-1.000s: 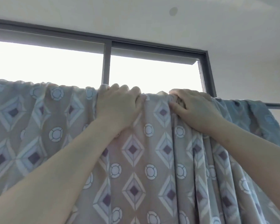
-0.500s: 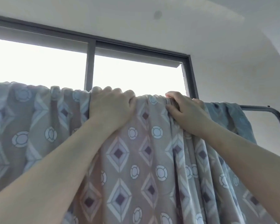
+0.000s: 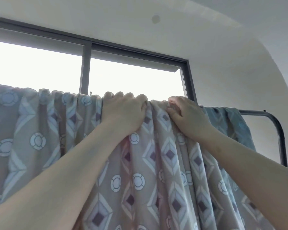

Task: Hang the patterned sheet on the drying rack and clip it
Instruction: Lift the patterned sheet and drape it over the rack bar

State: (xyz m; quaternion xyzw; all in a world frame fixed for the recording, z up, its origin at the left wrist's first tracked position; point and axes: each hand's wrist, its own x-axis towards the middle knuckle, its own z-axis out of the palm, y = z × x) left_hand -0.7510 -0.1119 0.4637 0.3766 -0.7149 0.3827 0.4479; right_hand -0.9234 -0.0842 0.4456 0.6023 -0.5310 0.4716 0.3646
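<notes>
The patterned sheet (image 3: 150, 180), beige with pale diamonds and rings, hangs over the top bar of the drying rack (image 3: 273, 117) and fills the lower view. My left hand (image 3: 123, 112) grips the sheet's top fold, fingers curled over the bar. Close to its right, my right hand (image 3: 188, 115) grips a bunched fold at the bar, thumb in front. The cloth between the hands is gathered into pleats. A bare stretch of dark bar shows at the right, curving down. No clip is visible.
A large window with a dark frame (image 3: 86, 68) glows bright behind the rack. White ceiling and wall (image 3: 231, 72) lie above and to the right. The rack's right upright (image 3: 282, 146) drops beside the sheet's edge.
The hands have come closer together, bunching the cloth between them. The view has shifted, so more of the rack's bare right end shows.
</notes>
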